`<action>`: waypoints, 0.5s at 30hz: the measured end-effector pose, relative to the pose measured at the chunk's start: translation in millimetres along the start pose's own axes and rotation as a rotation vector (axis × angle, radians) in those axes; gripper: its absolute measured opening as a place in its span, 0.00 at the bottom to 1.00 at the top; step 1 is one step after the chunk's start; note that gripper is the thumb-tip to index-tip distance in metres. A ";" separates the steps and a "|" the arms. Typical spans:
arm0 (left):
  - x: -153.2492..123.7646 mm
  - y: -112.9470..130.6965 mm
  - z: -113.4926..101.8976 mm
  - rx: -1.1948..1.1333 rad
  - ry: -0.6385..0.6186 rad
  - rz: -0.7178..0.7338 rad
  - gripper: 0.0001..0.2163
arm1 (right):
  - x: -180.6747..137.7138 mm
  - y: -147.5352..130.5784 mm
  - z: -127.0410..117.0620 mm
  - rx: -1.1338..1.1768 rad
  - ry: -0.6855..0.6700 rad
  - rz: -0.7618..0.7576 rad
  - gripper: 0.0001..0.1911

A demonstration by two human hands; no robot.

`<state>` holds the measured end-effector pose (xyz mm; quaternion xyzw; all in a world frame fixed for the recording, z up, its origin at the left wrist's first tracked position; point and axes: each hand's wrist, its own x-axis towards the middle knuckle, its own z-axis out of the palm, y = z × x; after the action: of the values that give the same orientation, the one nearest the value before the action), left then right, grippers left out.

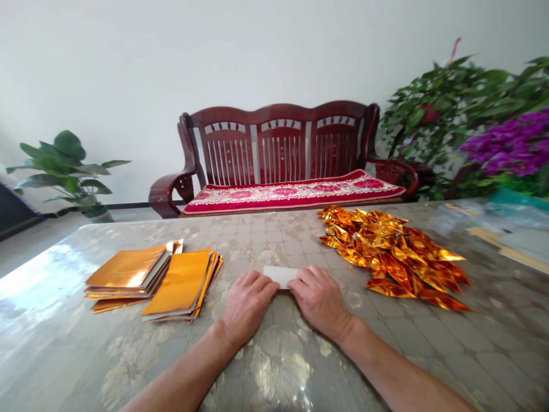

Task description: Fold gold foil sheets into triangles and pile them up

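A small folded sheet of paper [281,274], white side up, lies on the table straight ahead of me. My left hand [246,306] presses down on its left end with fingers curled together. My right hand [319,297] covers its right end the same way. Both hands rest knuckles up on the tabletop. Two stacks of flat gold foil sheets [156,280] lie to the left of my left hand. A heap of folded gold foil pieces [394,254] sits to the right of my right hand.
The table [278,366] has a glossy patterned cover. Behind its far edge stands a dark red wooden bench [281,163] with a red cushion. Potted plants stand at left [64,166] and right [472,120]. Clear bags and flat packs [506,229] lie at the table's right.
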<state>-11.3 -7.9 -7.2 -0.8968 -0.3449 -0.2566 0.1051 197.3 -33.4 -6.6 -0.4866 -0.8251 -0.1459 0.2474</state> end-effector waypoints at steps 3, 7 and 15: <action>-1.1 0.9 0.7 0.034 -0.110 -0.010 0.02 | -1.7 1.4 -0.4 0.039 -0.087 -0.001 0.10; -3.4 2.8 1.8 0.052 -0.184 -0.034 0.06 | -3.7 2.4 -1.8 0.064 -0.156 0.019 0.08; 1.3 -3.0 4.4 -0.120 -0.258 -0.189 0.10 | -0.3 4.7 -0.9 0.083 -0.213 0.076 0.08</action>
<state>-10.8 -3.4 -10.2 -0.8905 -0.4223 -0.1681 -0.0184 201.8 -31.8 -6.1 -0.5197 -0.8329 -0.0495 0.1838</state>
